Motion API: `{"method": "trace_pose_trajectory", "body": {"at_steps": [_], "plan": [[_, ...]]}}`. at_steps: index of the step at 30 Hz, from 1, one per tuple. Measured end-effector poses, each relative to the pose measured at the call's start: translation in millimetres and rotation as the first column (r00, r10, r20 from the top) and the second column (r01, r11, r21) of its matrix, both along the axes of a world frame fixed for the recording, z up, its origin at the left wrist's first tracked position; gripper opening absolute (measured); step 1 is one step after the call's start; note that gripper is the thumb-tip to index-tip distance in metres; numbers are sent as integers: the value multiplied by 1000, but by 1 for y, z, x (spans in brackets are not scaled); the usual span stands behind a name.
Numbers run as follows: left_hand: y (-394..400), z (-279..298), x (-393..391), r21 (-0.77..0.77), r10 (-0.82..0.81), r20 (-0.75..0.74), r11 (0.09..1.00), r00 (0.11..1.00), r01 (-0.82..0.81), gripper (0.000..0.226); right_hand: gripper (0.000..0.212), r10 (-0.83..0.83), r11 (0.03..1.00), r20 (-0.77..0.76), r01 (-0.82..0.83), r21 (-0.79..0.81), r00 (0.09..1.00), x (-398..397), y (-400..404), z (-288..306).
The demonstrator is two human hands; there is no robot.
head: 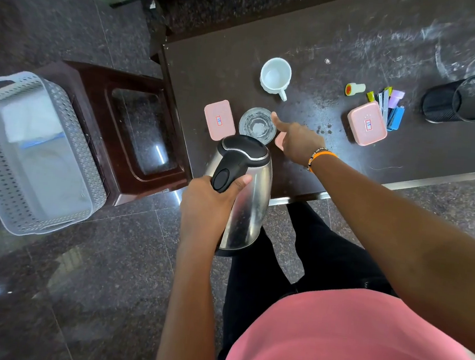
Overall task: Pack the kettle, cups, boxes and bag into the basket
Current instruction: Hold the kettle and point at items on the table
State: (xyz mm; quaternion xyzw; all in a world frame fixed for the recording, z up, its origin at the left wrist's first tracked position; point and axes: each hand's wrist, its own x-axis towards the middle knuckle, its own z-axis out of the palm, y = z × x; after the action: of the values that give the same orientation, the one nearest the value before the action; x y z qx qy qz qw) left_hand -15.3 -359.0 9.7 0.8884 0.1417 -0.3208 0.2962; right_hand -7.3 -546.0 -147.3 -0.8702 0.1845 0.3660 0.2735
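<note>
Above the table edge [295, 199], kettle [246, 198] gripped by left hand [210, 206], right hand [296, 140] spread beside glass [257, 125].

**Soft daylight, glare on the polished floor**

The room was evenly and fairly brightly lit. The glossy stone floor [77, 295] threw back pale patches of glare, and a bright streak sat on the stool [136, 128]. The steel kettle [246, 198] carried long highlights. The table [361, 46] showed chalky scuffs clearly. The right hand [296, 140] was smeared by motion. Straight edges bowed toward the frame's borders.
</note>
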Motion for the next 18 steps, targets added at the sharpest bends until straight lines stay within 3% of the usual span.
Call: {"method": "trace_pose_trajectory", "body": {"at_steps": [18], "plan": [[-3, 5, 4, 4, 1, -33, 1000, 999, -1, 49, 69, 29, 999, -1, -29, -32, 1000, 0, -1, -1]]}}
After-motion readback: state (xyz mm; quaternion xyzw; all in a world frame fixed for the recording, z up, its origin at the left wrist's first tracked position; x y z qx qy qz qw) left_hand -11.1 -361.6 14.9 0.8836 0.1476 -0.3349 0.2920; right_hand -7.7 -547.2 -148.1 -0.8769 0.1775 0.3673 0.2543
